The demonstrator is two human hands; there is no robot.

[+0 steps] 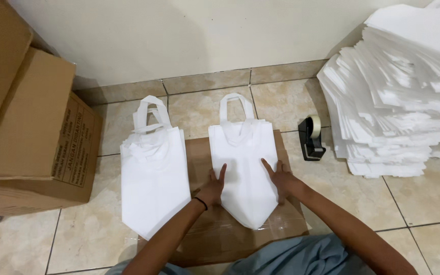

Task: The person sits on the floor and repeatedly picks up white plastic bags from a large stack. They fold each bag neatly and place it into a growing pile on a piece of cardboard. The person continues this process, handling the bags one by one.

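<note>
The white bag (243, 168) lies flat on a sheet of brown cardboard (215, 234) on the tiled floor (434, 198), at 12 o'clock from the person, and both hands press on it. Its long axis runs from 6 to 12 o'clock, with the loop handle (236, 106) at the far end toward the wall (189, 35) and the pointed lower end toward the person. The left hand (212, 189) rests on the left edge of the bag and the right hand (280, 179) on the right edge; both are open, fingers stretched and flat, gripping nothing, and they stand about equally near to the bag (the right index finger reaches a little further inward). At 9 o'clock from this bag, just beside it, a stack of similar bags (154, 178) lies with handles toward the wall too. At 3 o'clock stands a black tape dispenser (311, 137) with a pale roll, and beyond it, at 2 o'clock, a tall, loose pile of white bags (398, 97). At 10 o'clock 2 brown cardboard boxes (31, 132) are stacked; the lower 1 carries dark printed text on its side, in a block with a frame.
</note>
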